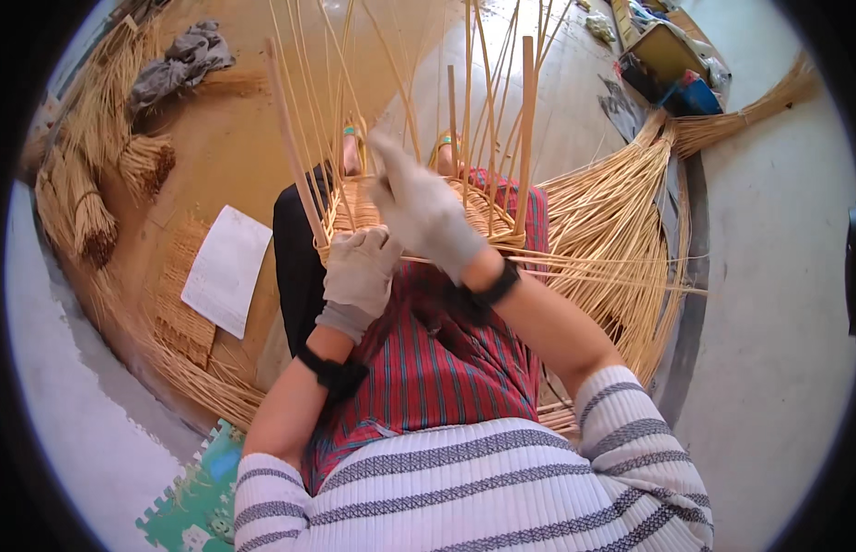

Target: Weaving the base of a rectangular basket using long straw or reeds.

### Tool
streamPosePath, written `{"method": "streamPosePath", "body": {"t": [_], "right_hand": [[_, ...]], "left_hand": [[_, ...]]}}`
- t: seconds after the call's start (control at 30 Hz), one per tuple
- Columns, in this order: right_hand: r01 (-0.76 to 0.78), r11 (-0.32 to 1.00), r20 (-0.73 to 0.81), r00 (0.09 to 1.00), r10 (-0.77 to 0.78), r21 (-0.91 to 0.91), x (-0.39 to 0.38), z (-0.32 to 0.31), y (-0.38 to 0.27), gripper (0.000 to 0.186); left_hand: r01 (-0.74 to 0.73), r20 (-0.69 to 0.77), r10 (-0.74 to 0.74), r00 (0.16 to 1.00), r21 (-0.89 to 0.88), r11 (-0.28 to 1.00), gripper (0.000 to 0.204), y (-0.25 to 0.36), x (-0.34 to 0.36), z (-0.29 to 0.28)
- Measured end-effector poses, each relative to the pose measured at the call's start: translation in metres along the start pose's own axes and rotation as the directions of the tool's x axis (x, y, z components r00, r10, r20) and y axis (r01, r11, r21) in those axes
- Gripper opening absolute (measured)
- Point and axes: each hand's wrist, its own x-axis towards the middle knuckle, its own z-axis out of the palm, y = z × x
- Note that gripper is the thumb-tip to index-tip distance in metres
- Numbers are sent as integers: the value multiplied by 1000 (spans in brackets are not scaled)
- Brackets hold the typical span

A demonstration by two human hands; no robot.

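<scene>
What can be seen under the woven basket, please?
Around the basket, red striped cloth shows at its right and near sides, and dark fabric at its left; what lies directly beneath is covered.

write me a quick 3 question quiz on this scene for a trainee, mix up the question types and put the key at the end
1. Multiple choice: where is the left grip?
A) On the green mat
B) At the near edge of the wicker basket
C) In the black box

2. True or false: the white sheet lies on the person's right.

3. Fill the gap: the right grip, blurred in the picture, wears a pale ____.

Key: 1. B. 2. False; it lies on the person's left. 3. Glove.
</scene>
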Motion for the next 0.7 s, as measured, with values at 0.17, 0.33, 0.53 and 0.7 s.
{"method": "streamPosePath", "body": {"t": [0.17,0.33,0.53,0.7], "right_hand": [[53,981,64,997,-42,-187,-102,-69,2,15],[-97,991,153,982,110,-87,-139,-68,11,20],[-109,972,279,946,166,-210,-142,-65,7,37],[-154,972,303,931,203,-177,-145,-68,9,39]], "left_hand": [[-253,-362,145,921,-271,929,17,42,7,-148],[-475,-603,100,791,-503,722,17,71,-4,-192],[-526,-608,84,789,-598,605,17,89,14,-179],[-540,-609,80,789,-625,564,17,96,22,-174]]}}
